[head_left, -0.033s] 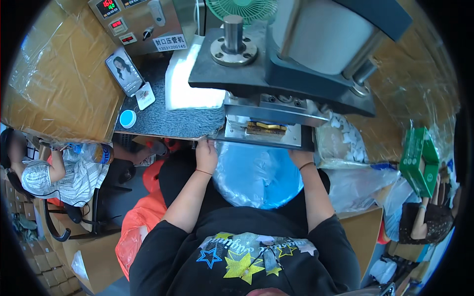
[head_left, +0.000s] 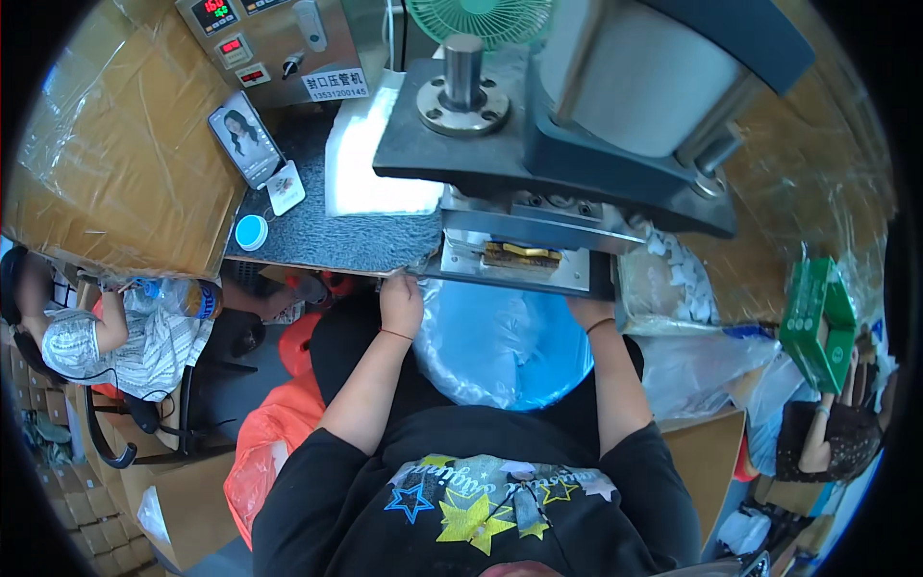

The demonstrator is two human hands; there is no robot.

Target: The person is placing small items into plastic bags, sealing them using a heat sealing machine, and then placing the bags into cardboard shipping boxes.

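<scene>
Item: round blue tub [head_left: 562,354] lined with crumpled clear plastic film [head_left: 444,351], on or between the thighs, tucked just below the front edge of the tabletop; presumably placed there to stay within short reach of both hands.

Left hand [head_left: 401,305]: fingers bent, at the tabletop's front edge beside the tub's left side; whether it grips anything cannot be told.

Right hand [head_left: 589,312]: at the tub's right side, fingers mostly hidden under the press edge; grip cannot be told. The spread placement would suit steadying the tub.

Tabletop [head_left: 356,245]: covered in grey-blue towelling. Bears a dark grey metal press [head_left: 452,159] with a yellow-and-brown bar beneath its head; a smartphone [head_left: 242,142], tilted, likely for viewing; a round blue-lidded jar [head_left: 251,233], set left, apparently clear of the press.
</scene>
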